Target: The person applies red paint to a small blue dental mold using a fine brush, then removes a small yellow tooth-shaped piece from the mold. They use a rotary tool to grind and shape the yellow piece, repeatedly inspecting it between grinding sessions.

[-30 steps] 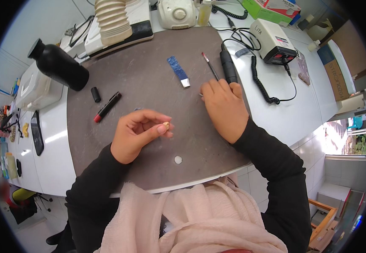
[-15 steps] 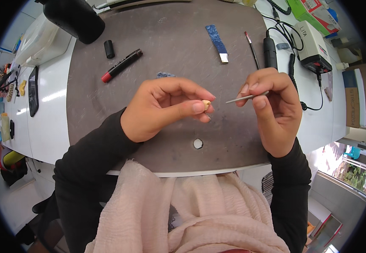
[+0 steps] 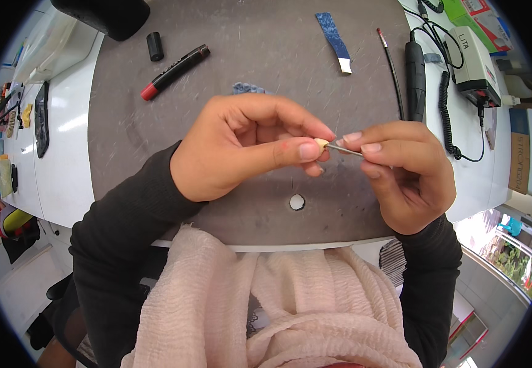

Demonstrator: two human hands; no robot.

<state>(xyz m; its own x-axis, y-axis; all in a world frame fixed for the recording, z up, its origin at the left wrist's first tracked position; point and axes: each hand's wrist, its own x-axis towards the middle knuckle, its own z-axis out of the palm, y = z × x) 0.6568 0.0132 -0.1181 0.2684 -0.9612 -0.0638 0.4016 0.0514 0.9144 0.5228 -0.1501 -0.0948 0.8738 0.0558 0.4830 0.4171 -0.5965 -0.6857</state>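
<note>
My left hand (image 3: 244, 147) is closed, pinching a small cream-yellow piece (image 3: 321, 143) between thumb and fingertips. The piece is about as big as a tooth; the fingers cover most of it, so its kind is unclear. In my right hand (image 3: 412, 175) a thin grey metal rod (image 3: 347, 150) is gripped between thumb and fingers. Its tip meets the cream piece, or lies right at it. Both hands are raised over the brown work mat (image 3: 241, 224), close together.
Beyond my left hand lie a red-and-black marker (image 3: 175, 72), its cap (image 3: 155, 46) and a crumpled blue scrap (image 3: 249, 89). A blue strip (image 3: 333, 42), thin brush (image 3: 391, 73), black handpiece (image 3: 415, 80) and corded control box (image 3: 476, 64) lie farther right. The mat has a round hole (image 3: 296, 202).
My right hand has lowered slightly and turned, and the rod's tip has closed the gap to the cream piece. The whole view has shifted a little.
</note>
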